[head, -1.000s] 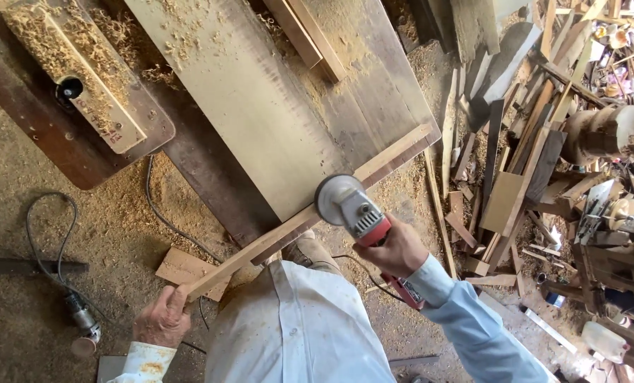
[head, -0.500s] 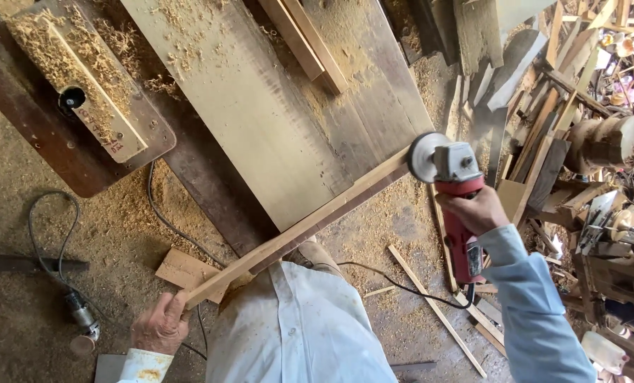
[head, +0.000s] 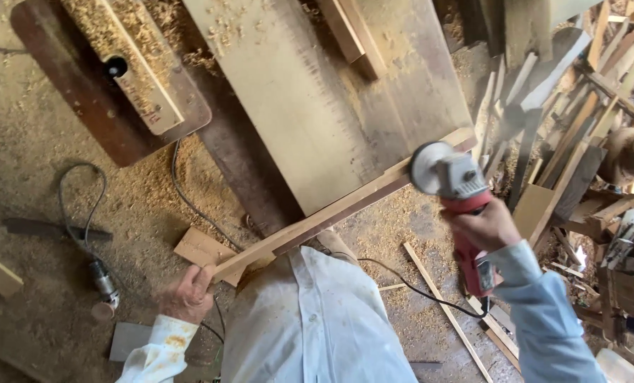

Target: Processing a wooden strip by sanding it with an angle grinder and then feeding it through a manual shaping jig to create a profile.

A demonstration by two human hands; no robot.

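Since a second ago the angle grinder (head: 448, 177) has travelled from the middle of the long wooden strip (head: 317, 223) out to its far end, and over the last half second it has barely shifted. Sawdust covers the floor (head: 40, 198), where a black cable (head: 83, 213) loops and a small board offcut (head: 202, 250) lies; a wide plank (head: 317, 99) rests across the bench (head: 242, 163), and scrap sticks pile up at the right. That strip is pale, narrow and straight, running diagonally along the plank's near edge. The left hand (head: 187, 294) is closed around its near end. The right hand (head: 483, 227) is wrapped tight on the grinder's red body, its grey head and round disc touching the strip's far end.
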